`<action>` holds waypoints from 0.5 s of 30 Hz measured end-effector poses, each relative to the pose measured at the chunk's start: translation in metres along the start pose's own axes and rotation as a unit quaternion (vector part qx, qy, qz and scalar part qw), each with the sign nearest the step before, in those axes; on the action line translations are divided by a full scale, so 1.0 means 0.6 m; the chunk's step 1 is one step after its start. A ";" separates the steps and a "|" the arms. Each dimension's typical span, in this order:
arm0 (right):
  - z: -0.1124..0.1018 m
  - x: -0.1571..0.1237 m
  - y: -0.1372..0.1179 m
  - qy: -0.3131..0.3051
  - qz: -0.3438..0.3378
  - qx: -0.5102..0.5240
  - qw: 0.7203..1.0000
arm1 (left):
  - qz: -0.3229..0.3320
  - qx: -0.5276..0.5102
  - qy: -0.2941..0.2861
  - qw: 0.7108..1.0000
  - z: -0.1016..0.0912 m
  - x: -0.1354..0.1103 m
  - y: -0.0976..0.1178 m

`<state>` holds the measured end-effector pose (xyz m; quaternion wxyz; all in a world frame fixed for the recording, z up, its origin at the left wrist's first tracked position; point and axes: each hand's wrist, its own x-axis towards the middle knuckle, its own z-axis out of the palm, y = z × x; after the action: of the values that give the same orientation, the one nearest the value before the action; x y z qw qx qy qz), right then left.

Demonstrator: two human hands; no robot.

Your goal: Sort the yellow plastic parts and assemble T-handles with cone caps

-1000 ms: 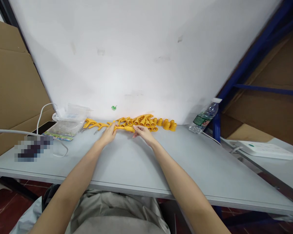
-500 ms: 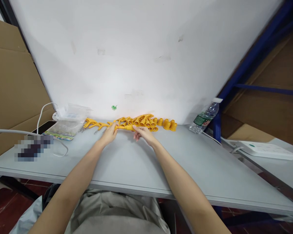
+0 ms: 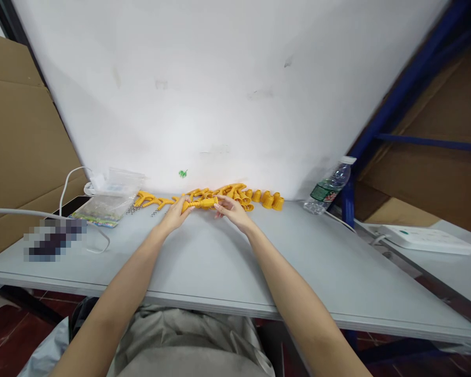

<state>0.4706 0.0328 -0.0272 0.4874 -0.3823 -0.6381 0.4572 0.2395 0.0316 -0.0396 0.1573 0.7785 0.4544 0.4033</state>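
Observation:
A yellow ridged plastic piece (image 3: 204, 203), slim on the left and wider on the right, lies level between my hands above the table. My left hand (image 3: 175, 213) is closed round its slim left end. At the wide right end, my right hand (image 3: 234, 212) pinches the piece between thumb and fingers. Behind them is a row of yellow parts: branched pieces (image 3: 144, 198) on the left, and yellow cups (image 3: 266, 199) on the right. Small metal coiled or threaded bits (image 3: 132, 210) lie in front of the branched pieces.
A clear plastic bag (image 3: 105, 207) and a white cable (image 3: 65, 188) lie at the left, near a blurred-out item (image 3: 55, 242). A plastic bottle (image 3: 326, 189) leans at the right by a blue frame post (image 3: 348, 201). Beyond sits a white power strip (image 3: 427, 239).
The yellow piece has turned or shifted slightly, and more of its wide end now shows. My right hand has moved slightly right, to its tip. My left hand has barely moved.

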 end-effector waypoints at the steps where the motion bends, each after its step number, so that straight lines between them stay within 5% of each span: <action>1: 0.000 0.001 0.002 0.003 0.001 0.002 1.000 | 0.003 0.004 0.000 1.000 0.000 0.000 0.000; 15: 0.007 -0.004 -0.003 0.032 0.023 0.004 0.999 | 0.002 0.014 0.007 1.000 -0.001 -0.001 0.006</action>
<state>0.4671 0.0293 -0.0265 0.4984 -0.4088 -0.6116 0.4586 0.2413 0.0291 -0.0373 0.1427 0.7790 0.4592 0.4024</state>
